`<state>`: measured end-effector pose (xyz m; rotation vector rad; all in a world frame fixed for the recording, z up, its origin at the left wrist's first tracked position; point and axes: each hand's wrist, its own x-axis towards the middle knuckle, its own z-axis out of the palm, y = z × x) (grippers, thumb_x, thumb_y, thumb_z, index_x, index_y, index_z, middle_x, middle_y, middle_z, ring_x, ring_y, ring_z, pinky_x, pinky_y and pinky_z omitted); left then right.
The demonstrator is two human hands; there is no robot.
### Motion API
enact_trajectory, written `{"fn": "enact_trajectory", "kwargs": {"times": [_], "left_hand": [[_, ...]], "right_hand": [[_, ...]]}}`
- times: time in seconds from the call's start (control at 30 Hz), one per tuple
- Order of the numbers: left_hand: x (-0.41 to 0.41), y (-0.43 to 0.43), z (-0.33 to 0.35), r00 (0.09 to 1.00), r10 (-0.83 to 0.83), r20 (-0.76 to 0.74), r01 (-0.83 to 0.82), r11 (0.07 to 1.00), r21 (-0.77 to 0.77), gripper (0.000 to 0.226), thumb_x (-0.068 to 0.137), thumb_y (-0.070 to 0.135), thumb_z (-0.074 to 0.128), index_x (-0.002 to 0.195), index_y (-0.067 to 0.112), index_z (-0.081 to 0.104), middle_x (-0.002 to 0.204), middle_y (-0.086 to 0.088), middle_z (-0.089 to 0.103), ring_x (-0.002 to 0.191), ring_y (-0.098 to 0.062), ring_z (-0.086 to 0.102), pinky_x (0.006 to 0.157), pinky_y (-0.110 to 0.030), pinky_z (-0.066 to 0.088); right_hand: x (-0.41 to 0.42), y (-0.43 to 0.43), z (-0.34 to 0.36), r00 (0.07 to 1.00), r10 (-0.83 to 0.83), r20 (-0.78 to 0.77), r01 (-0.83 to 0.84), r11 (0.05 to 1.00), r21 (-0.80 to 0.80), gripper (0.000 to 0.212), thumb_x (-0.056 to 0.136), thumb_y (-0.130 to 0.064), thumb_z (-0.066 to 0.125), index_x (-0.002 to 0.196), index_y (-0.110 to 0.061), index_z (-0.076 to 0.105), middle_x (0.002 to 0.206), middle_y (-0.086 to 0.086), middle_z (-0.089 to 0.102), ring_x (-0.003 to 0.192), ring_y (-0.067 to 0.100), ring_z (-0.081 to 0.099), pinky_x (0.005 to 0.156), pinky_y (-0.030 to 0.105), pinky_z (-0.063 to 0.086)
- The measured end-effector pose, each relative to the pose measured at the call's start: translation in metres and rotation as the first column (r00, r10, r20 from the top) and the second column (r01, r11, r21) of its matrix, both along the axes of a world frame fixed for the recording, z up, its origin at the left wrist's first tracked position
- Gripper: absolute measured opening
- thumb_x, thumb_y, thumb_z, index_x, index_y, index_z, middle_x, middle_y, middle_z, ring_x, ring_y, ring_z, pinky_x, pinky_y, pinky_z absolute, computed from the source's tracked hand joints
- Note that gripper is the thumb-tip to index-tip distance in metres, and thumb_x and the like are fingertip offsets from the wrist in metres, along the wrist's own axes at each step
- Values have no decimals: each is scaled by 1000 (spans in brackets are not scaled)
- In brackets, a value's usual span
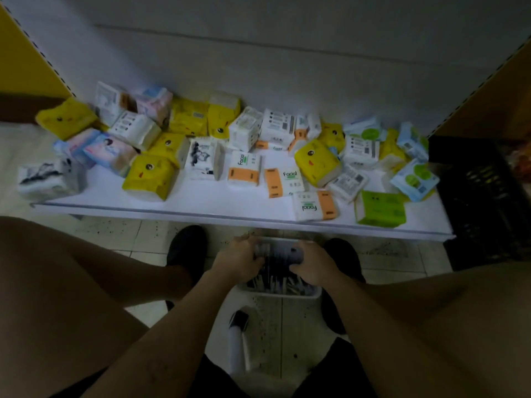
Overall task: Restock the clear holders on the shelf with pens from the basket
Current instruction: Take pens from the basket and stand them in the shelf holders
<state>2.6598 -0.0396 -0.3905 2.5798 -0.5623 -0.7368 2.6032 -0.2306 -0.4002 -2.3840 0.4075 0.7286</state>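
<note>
Fingers (256, 262) of the left hand (238, 261) and the right hand (313, 268) curl in from either side and grip one bundle of pens (280, 252) just above the basket (283, 295). Loose pens inside the basket point roughly away from the person. Beyond the basket and higher is the shelf (201, 209), strewn with tissue packs (244, 170). No clear holders show, so the carry probably goes up and forward.

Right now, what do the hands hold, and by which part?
The left hand and right hand grip a bundle of pens by its sides, in the basket.
</note>
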Motion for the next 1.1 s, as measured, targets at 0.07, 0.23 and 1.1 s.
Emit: {"fn": "enact_trajectory", "kwargs": {"times": [0.07,0.23,1.1], "left_hand": [[2,-3,-16,997,4,-77,-1,999,41,51,91,33,58,138,20,44,131,-11,55,117,-29,53,93,-38,49],[-6,-18,-58,954,74,-289,-64,997,45,27,92,24,58,116,12,60,109,-10,65,93,-21,59,76,-30,50],[1,-46,-144,675,412,-612,-465,882,81,16,87,9,65,102,9,58,88,3,53,96,-23,54,82,-31,46]], "right_hand": [[-5,-4,-13,998,-11,-63,12,1000,12,55,90,-19,66,140,-11,44,133,13,53,115,27,54,83,25,43],[-16,-4,-46,966,-3,-258,14,999,40,37,99,-11,51,135,-3,47,129,19,52,104,32,54,88,38,48],[-27,-11,-92,952,-99,-289,149,976,157,29,100,-8,42,123,-5,59,88,-1,55,71,11,47,76,30,38]]}}
